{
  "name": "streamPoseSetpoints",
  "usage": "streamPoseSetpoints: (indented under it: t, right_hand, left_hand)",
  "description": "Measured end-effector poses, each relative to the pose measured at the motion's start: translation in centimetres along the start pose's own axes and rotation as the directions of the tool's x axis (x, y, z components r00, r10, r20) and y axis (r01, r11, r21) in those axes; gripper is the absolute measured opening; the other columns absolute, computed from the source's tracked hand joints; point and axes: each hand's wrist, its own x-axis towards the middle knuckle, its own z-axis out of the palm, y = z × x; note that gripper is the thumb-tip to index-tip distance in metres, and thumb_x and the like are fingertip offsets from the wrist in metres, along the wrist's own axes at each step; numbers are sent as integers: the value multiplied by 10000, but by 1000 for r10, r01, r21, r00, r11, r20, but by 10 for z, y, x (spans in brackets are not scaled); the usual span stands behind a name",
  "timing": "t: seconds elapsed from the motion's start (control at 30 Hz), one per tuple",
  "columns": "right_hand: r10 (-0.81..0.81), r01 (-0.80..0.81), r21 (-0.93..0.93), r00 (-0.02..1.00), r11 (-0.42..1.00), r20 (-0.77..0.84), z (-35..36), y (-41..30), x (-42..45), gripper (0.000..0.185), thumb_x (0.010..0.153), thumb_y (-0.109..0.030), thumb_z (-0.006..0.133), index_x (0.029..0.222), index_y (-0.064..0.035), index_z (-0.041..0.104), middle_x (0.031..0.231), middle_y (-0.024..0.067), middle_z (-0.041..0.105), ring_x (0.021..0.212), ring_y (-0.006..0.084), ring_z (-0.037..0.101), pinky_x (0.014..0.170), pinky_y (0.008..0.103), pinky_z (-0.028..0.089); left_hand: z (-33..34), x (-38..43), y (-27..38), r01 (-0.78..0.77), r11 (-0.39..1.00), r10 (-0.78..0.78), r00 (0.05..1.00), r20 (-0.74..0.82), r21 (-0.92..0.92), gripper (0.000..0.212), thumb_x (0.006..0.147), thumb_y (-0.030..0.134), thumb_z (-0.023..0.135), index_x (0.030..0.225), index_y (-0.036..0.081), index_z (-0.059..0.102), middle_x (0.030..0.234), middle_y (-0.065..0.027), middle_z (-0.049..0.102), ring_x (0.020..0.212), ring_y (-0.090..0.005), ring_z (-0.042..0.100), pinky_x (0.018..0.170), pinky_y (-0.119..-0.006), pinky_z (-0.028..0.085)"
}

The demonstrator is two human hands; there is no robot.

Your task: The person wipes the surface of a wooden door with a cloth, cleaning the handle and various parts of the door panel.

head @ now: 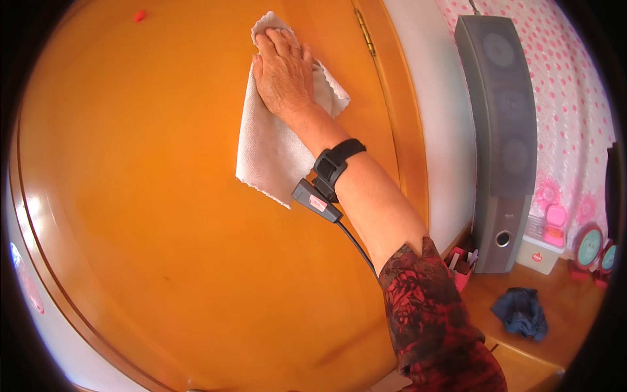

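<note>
My right hand (284, 76) lies flat over a white cloth (269, 142), holding it against an upright orange-brown wooden door (171, 206). The fingers point upward, spread slightly, near the cloth's top corner. Below the palm the cloth hangs loosely down the door, its edges scalloped. A black wrist strap (333, 164) circles my right wrist, with a dark plug-like connector (316, 201) and cable attached. A brass hinge (364, 32) shows to the right of the hand. My left hand is out of view.
To the right, a tall grey loudspeaker (504, 122) stands before a pink-dotted curtain (563, 78). A crumpled dark blue cloth (521, 313) lies on a wooden surface (573, 313), near a plastic box (539, 252) and a pink container (459, 274). A small red spot (140, 16) marks the door.
</note>
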Motion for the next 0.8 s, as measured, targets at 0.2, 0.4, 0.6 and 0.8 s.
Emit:
streamPoseSetpoints:
  t: [0.2,0.4,0.6,0.8]
  right_hand:
    - [29,-29,-29,1000,999,-7,-42,31,-69,304,802,-100,512,1103,-62,511,1157,70,479,1143,259,394,910,425,284]
    - [-44,58,-82,986,995,159,-88,77,-106,295,821,-69,485,1110,-74,546,1158,58,518,1122,232,441,906,383,293]
    - [-69,105,-302,990,948,126,-81,156,-36,299,817,-94,433,1096,-79,540,1143,61,521,1104,255,437,893,406,320]
    - [49,-28,-270,996,963,72,-79,182,-53,295,837,-142,410,1090,-27,505,1156,127,494,1114,280,430,932,399,332]
  left_hand:
    - [-5,0,2,6,1000,-6,999,31,16,200,825,114,470,974,42,582,954,-182,562,886,-333,533,786,-397,441]
    - [-6,2,7,6,1000,-8,998,58,27,200,825,116,473,975,42,583,958,-181,564,891,-333,533,787,-396,441]
    - [3,-2,6,42,999,-43,996,75,18,201,825,119,475,977,43,584,962,-181,565,895,-333,533,789,-395,442]
    - [10,-17,0,138,990,-140,985,101,33,202,825,122,478,978,44,584,967,-181,566,900,-333,533,790,-395,442]
